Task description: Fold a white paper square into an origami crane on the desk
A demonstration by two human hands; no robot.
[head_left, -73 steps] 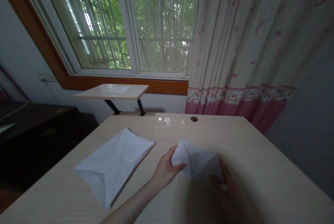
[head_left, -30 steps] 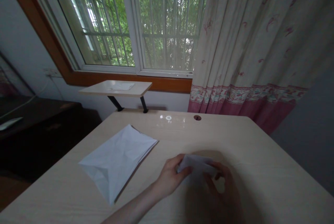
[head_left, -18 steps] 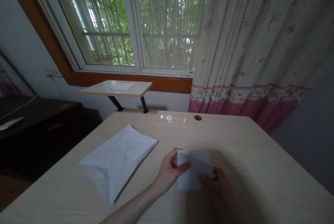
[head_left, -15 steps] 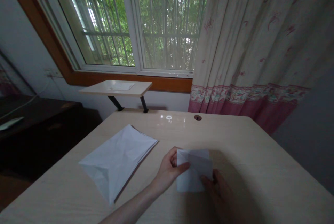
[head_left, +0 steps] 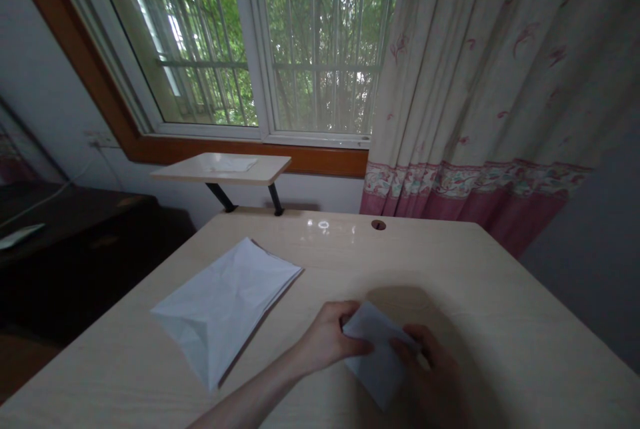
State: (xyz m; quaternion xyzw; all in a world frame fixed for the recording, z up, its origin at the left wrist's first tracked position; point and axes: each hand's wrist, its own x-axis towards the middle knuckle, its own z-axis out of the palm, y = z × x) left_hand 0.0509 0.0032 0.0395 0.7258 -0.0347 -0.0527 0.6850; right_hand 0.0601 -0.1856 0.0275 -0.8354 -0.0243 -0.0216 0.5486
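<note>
A small folded white paper [head_left: 377, 349] is held between both hands above the desk, tilted so one corner points towards me. My left hand [head_left: 334, 335] pinches its left side, thumb on top and fingers behind. On the right edge, my right hand [head_left: 433, 362] grips it with the thumb on the face; its other fingers are dark and partly hidden. To the left of my hands, a larger stack of creased white paper sheets [head_left: 233, 305] lies on the desk.
The pale wooden desk [head_left: 470, 289] has a round cable hole [head_left: 379, 225] near its back edge. A raised shelf [head_left: 185, 172] on black legs stands at the back left, with white paper [head_left: 233, 165] on it. Behind are a barred window and a floral curtain [head_left: 475, 82].
The small folded paper has turned from square-on to a slanted angle and moved slightly towards me. Both hands moved with it. The stack of sheets stayed put.
</note>
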